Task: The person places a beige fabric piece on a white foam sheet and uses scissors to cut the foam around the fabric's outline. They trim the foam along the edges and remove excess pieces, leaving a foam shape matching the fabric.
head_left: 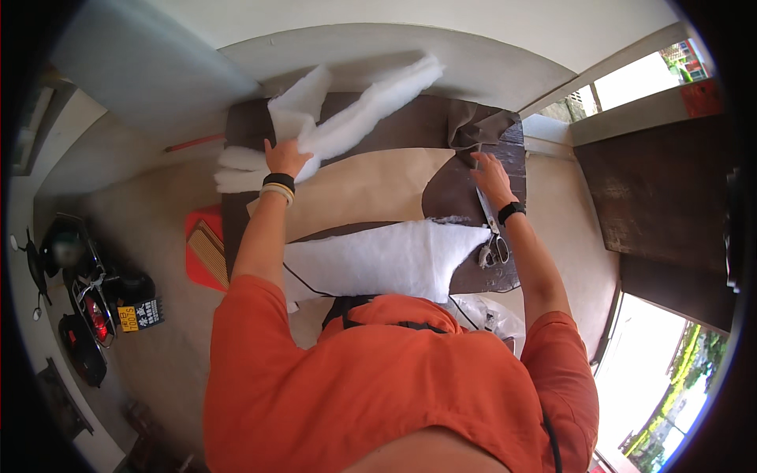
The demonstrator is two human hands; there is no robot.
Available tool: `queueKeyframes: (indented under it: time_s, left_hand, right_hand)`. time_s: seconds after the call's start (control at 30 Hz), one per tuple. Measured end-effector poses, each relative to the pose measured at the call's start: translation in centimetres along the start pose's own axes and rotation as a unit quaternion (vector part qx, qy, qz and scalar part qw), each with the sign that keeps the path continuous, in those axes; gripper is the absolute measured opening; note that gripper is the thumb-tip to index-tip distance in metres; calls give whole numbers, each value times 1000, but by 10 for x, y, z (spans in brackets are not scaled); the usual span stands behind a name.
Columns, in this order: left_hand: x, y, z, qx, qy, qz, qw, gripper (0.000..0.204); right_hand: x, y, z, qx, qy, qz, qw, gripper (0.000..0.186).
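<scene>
My left hand (285,157) grips a long strip of white fluffy batting (371,106) and lifts it over the far left part of the dark brown table (512,150). My right hand (490,175) lies flat, fingers spread, on a dark brown piece of fabric (453,193) that sits partly over a tan paper sheet (371,185). A pair of scissors (493,236) rests on the table just under my right wrist. A second wide piece of white batting (386,258) lies at the near edge of the table, in front of my orange shirt.
A red stool with a woven mat (203,248) stands on the floor at the table's left. A parked motor scooter (83,299) is at the far left. A dark wooden door panel (662,189) is on the right, with a clear plastic bag (493,315) below the table.
</scene>
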State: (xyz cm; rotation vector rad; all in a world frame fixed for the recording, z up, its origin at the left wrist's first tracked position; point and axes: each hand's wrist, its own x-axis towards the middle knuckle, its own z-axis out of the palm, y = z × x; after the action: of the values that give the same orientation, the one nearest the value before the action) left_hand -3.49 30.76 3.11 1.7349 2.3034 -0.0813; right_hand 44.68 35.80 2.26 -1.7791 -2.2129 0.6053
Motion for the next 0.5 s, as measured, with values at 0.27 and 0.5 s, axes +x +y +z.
queueKeyframes:
  time_s: [0.27, 0.5]
  left_hand:
    - [-52, -53, -91, -416, 68, -87, 902, 51]
    - [-129, -82, -170, -810, 46, -93, 577, 42]
  right_hand:
    - [43, 33, 49, -125, -69, 105, 984, 30]
    - [50, -14, -8, 442, 165, 228, 852, 27]
